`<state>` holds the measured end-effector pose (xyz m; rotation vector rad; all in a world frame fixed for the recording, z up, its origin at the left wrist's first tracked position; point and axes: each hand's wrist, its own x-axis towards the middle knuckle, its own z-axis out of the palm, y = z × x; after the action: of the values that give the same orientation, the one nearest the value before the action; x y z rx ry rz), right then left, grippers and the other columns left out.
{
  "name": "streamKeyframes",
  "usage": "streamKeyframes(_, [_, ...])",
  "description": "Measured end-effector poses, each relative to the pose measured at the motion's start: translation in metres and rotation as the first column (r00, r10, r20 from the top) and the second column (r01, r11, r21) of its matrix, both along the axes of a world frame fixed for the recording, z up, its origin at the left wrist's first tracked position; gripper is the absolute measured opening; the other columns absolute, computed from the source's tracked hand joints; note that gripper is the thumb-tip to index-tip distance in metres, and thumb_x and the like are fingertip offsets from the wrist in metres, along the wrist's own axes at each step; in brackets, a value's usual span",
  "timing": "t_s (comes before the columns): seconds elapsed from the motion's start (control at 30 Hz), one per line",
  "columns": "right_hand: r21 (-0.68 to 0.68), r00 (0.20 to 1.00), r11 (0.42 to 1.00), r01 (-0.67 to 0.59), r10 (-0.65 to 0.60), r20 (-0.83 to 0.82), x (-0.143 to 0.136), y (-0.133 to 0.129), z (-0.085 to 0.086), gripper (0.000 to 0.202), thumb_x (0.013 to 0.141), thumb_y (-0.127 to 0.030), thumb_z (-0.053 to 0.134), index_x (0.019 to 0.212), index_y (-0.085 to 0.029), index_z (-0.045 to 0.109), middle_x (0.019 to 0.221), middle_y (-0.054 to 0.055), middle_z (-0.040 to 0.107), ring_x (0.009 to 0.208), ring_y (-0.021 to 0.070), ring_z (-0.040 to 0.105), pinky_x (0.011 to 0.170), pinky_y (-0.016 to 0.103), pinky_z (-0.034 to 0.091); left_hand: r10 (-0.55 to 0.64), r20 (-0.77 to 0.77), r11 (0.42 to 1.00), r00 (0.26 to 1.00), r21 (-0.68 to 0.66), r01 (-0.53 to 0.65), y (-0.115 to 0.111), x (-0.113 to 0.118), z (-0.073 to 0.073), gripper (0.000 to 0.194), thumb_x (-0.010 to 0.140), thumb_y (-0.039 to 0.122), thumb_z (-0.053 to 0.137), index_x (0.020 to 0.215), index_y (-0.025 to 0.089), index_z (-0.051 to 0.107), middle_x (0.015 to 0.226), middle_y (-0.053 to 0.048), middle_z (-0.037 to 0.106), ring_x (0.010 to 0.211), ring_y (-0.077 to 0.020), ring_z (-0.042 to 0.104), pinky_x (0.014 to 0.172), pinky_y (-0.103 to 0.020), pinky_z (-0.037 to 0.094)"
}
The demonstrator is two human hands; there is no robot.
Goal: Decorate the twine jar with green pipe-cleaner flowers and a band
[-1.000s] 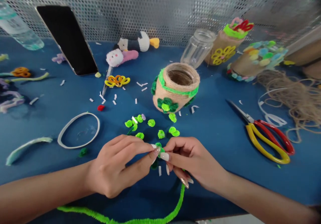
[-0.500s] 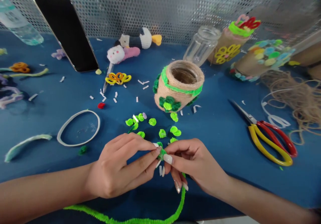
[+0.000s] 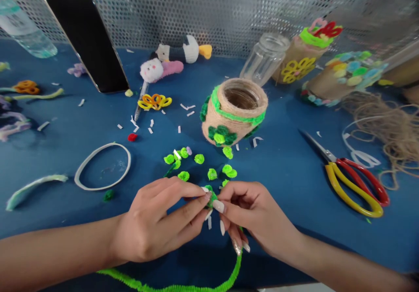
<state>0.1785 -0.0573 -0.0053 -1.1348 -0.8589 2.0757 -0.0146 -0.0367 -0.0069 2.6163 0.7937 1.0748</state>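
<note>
Between the fingertips of my left hand (image 3: pixel 163 215) and my right hand (image 3: pixel 252 213) is a small curl of green pipe cleaner (image 3: pixel 211 195), pinched from both sides and partly covered. From under my right hand a long bright green pipe cleaner (image 3: pixel 183 288) loops down along the table's front edge and passes behind my left forearm. Just beyond my fingers lie several small green coils (image 3: pixel 199 158). Behind them stands a twine-wrapped jar (image 3: pixel 235 113) with a green band round its neck and dark green flowers on its side.
Red-and-yellow-handled scissors (image 3: pixel 353 183) and tangled twine (image 3: pixel 389 130) lie at right. A clear glass jar (image 3: pixel 266 58) and decorated jars (image 3: pixel 299 58) stand behind. At left are a white ring (image 3: pixel 103 167), a propped phone (image 3: pixel 87 43) and a water bottle (image 3: pixel 24 25).
The lower fingers of my right hand have shifted slightly down and right, and the long green pipe cleaner's left end has slid a little rightward. Both hands keep their pinch.
</note>
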Motion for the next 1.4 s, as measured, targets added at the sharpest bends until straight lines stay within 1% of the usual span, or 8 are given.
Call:
streamKeyframes(0.13, [0.01, 0.999, 1.0, 0.015, -0.016, 0.035, -0.001, -0.001, 0.001, 0.014, 0.07, -0.009, 0.061, 0.064, -0.016, 0.052, 0.047, -0.006, 0.058, 0.031, 0.0028, 0.047, 0.03, 0.008, 0.034, -0.053, 0.004, 0.998, 0.999, -0.034, 0.053, -0.001, -0.001, 0.0, 0.011, 0.08, 0.011, 0.058, 0.091, 0.011, 0.062, 0.082, -0.005, 0.065, 0.067, -0.0119, 0.061, 0.059, -0.023, 0.053])
streamKeyframes(0.37, [0.013, 0.997, 1.0, -0.005, 0.004, 0.073, -0.002, -0.002, 0.002, 0.014, 0.071, -0.009, 0.059, 0.061, -0.016, 0.052, 0.046, -0.006, 0.055, 0.03, 0.0023, 0.045, 0.03, 0.009, 0.034, -0.058, 0.019, 0.997, 0.998, -0.052, 0.059, -0.002, 0.001, 0.0, 0.011, 0.079, 0.01, 0.058, 0.089, 0.012, 0.062, 0.078, -0.005, 0.063, 0.063, -0.0113, 0.057, 0.056, -0.024, 0.052])
streamKeyframes(0.5, [0.028, 0.997, 1.0, -0.002, 0.0, 0.076, -0.003, -0.002, 0.003, 0.013, 0.069, -0.008, 0.059, 0.061, -0.016, 0.053, 0.046, -0.006, 0.055, 0.03, 0.0022, 0.044, 0.03, 0.01, 0.034, -0.046, 0.02, 0.994, 0.999, -0.098, 0.048, -0.003, 0.002, 0.0, 0.013, 0.081, 0.011, 0.056, 0.091, 0.015, 0.061, 0.077, -0.004, 0.062, 0.064, -0.0112, 0.056, 0.057, -0.024, 0.053])
streamKeyframes(0.73, [0.058, 0.994, 0.998, 0.0, -0.006, 0.112, -0.003, -0.005, 0.005, 0.013, 0.069, -0.009, 0.058, 0.06, -0.016, 0.053, 0.044, -0.006, 0.053, 0.031, 0.0027, 0.043, 0.031, 0.011, 0.034, -0.069, 0.052, 0.991, 0.996, -0.11, 0.074, -0.005, 0.002, 0.0, 0.014, 0.077, 0.008, 0.058, 0.09, 0.014, 0.061, 0.078, -0.004, 0.06, 0.065, -0.0117, 0.053, 0.057, -0.025, 0.051])
streamKeyframes(0.87, [0.102, 0.986, 0.995, -0.007, -0.01, 0.166, -0.004, -0.006, 0.007, 0.014, 0.068, -0.007, 0.057, 0.059, -0.016, 0.054, 0.042, -0.007, 0.049, 0.032, 0.0035, 0.044, 0.032, 0.011, 0.036, -0.041, 0.05, 0.995, 0.998, -0.092, 0.045, -0.007, 0.003, -0.002, 0.012, 0.077, 0.006, 0.059, 0.087, 0.012, 0.061, 0.077, -0.003, 0.058, 0.065, -0.0105, 0.052, 0.057, -0.024, 0.048])
streamKeyframes(1.0, [0.124, 0.978, 0.992, -0.017, -0.009, 0.207, -0.006, -0.007, 0.008, 0.015, 0.068, -0.006, 0.056, 0.057, -0.016, 0.054, 0.041, -0.007, 0.047, 0.032, 0.0031, 0.042, 0.033, 0.011, 0.036, -0.011, 0.031, 0.991, 0.999, -0.131, 0.015, -0.01, 0.007, -0.004, 0.009, 0.078, 0.006, 0.055, 0.08, 0.013, 0.06, 0.073, -0.002, 0.057, 0.063, -0.0098, 0.051, 0.057, -0.022, 0.047])
streamKeyframes(1.27, [0.07, 0.989, 0.997, -0.028, 0.017, 0.15, -0.005, -0.007, 0.006, 0.012, 0.068, -0.012, 0.063, 0.061, -0.016, 0.054, 0.044, -0.007, 0.051, 0.03, 0.0024, 0.04, 0.031, 0.011, 0.037, 0.066, 0.102, 0.975, 0.993, -0.219, -0.042, -0.009, 0.011, 0.002, 0.011, 0.077, 0.007, 0.055, 0.077, 0.016, 0.061, 0.071, -0.001, 0.059, 0.06, -0.0085, 0.055, 0.054, -0.019, 0.048])
streamKeyframes(1.4, [0.005, 0.991, 1.0, -0.005, 0.004, 0.13, -0.005, -0.005, 0.005, 0.016, 0.067, -0.019, 0.067, 0.061, -0.016, 0.053, 0.044, -0.006, 0.053, 0.029, 0.0032, 0.042, 0.03, 0.012, 0.035, 0.044, 0.123, 0.97, 0.991, -0.243, -0.013, -0.006, 0.01, 0.005, 0.014, 0.077, 0.007, 0.055, 0.082, 0.017, 0.063, 0.076, -0.002, 0.062, 0.066, -0.0091, 0.058, 0.059, -0.02, 0.051])
